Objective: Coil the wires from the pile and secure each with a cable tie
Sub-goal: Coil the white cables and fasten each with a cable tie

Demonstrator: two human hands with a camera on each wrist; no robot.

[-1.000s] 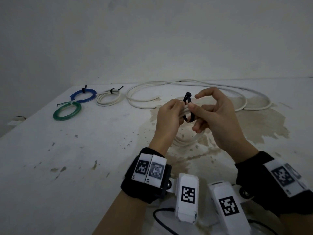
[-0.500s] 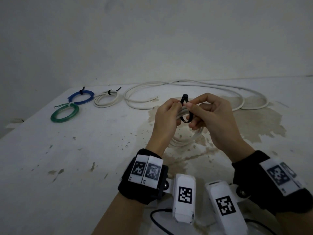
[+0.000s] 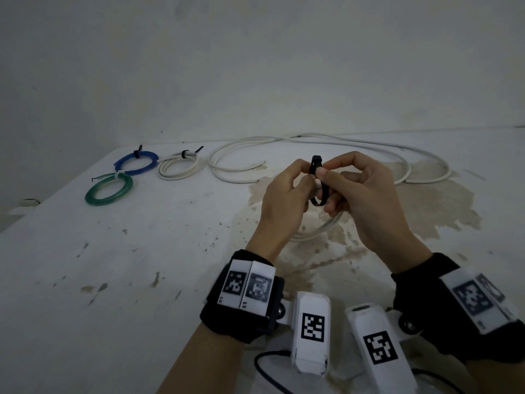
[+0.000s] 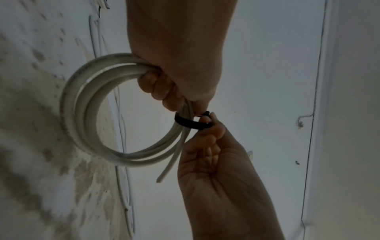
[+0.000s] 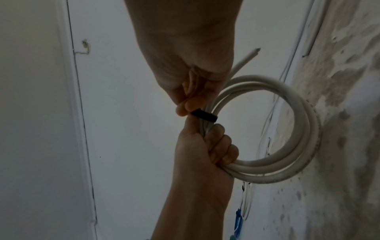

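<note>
From the head view, your left hand point(image 3: 279, 200) grips the white coil point(image 3: 318, 233) above the table point(image 3: 113, 280), and your right hand point(image 3: 360, 194) pinches the black cable tie point(image 3: 318, 180). A second ago your right fingers arched open; now they have closed onto the strap, so threading looks done.

From the left wrist, the tie loops loosely round the bundled turns.

From the right wrist, the strap is not yet snug. Pull next.
</note>
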